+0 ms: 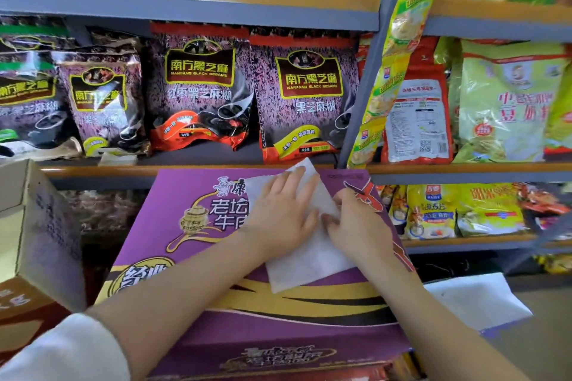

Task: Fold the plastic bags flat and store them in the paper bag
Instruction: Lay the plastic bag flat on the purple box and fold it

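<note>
White plastic bag [309,244] lies flattened on a purple printed carton [192,226], which serves as the work surface. The left hand [278,210] presses it down, fingers straight and spread on the bag's upper half. The right hand [356,223] has its fingers curled, pinching a fold of the bag just beside the left fingertips. Beyond the fingers, shop shelves [192,6] hold black sesame packets [305,96]. Another white sheet-like item [476,300] lies right of the right forearm.

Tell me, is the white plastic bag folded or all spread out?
Folded. The plastic bag lies as a flat strip on the purple box, pressed by the left hand.
</note>
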